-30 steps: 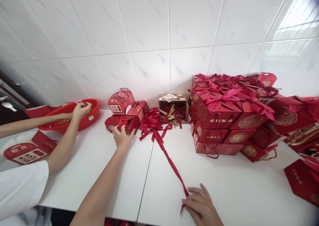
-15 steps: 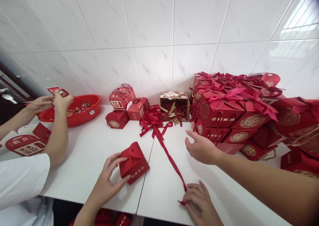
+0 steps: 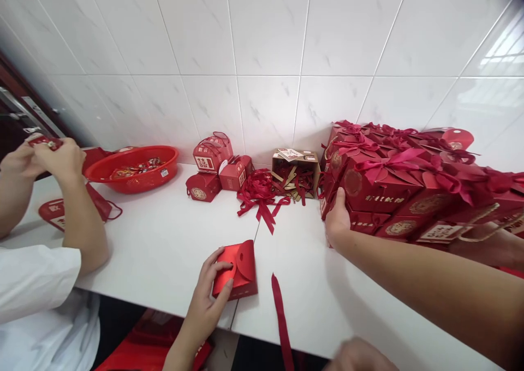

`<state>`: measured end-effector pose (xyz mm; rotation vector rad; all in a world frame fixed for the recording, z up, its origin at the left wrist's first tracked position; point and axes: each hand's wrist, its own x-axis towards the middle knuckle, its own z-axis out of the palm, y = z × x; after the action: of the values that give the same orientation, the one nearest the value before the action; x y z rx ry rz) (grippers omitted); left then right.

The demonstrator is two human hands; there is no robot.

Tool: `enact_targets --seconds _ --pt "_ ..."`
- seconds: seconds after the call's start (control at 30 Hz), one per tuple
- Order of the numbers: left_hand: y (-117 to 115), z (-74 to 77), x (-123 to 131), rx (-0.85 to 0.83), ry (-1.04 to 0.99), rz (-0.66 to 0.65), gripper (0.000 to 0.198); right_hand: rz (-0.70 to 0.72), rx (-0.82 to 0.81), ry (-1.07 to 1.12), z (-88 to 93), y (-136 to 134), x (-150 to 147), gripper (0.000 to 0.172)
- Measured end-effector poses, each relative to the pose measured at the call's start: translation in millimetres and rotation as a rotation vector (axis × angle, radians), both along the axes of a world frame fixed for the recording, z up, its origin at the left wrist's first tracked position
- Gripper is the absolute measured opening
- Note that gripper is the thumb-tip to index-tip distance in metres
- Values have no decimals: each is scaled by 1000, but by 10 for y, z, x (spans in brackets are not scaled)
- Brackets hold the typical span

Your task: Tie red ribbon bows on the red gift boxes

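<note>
My left hand (image 3: 210, 292) rests on a small red gift box (image 3: 241, 281), with fingers on its folded top flaps and thumb at the front. Gold lettering runs along the box's side. At the bottom edge, my right hand (image 3: 362, 355) is smeared by motion and partly cut off; its fingers look curled. A dark red ribbon (image 3: 280, 313) trails over the table's front edge toward it, one end loose on the table. Where hand and ribbon meet is out of sight. Farther back lies a bundle of red ribbons (image 3: 260, 188).
Small red boxes (image 3: 203, 186) and a carton (image 3: 317, 174) of tags stand by the tiled wall. On the right, another person's hand (image 3: 339, 215) grips stacked, ribbon-tied boxes (image 3: 380, 183). At left, a co-worker's hands (image 3: 61, 158) hold small packets near a red basin (image 3: 135, 185).
My right hand has drawn the ribbon free of the bundle toward me. The box under my left hand has turned and shifted right. The person at right has reached around the stacked boxes.
</note>
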<state>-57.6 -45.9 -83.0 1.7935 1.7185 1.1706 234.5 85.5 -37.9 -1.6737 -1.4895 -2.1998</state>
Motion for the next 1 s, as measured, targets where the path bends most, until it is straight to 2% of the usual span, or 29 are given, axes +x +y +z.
enact_targets --seconds 0.03,0.07,0.13,0.17,0.2,0.27,0.3,0.33,0.47,0.63,0.8,1.0 --pt "2 3 49 -15 -16 -37 22 -163 170 -267 -25 -278 -31 38" --pt "1 4 99 -27 -37 -75 22 -250 259 -465 -60 -574 -57 26" --pt "-1 7 202 -52 -88 -164 22 -361 337 -781 -146 -1128 -94 10" --pt "1 10 254 -67 -112 -212 22 -444 362 -1007 -187 -1342 -108 8" --pt "6 14 306 -79 -132 -255 21 -686 615 -1524 -224 -1496 -122 4" --pt "24 27 403 -95 -153 -318 20 -974 908 -2210 -278 -1622 -153 8" --pt "34 35 447 -98 -153 -335 21 -1065 1005 -2432 -294 -1615 -171 15" --pt "44 43 487 -100 -150 -346 21 -1107 1033 -2548 -303 -1582 -191 21" --pt "77 72 608 -72 -80 -371 28 -1176 962 -2647 -286 -1434 -280 35" --pt "137 131 686 56 55 -379 45 -1182 918 -2702 -251 -1395 -377 39" --pt "203 231 718 -8 119 -411 36 -1182 902 -2743 -279 -1315 -427 43" --pt "221 283 761 -59 19 -442 26 -1200 983 -2768 -317 -1293 -434 38"
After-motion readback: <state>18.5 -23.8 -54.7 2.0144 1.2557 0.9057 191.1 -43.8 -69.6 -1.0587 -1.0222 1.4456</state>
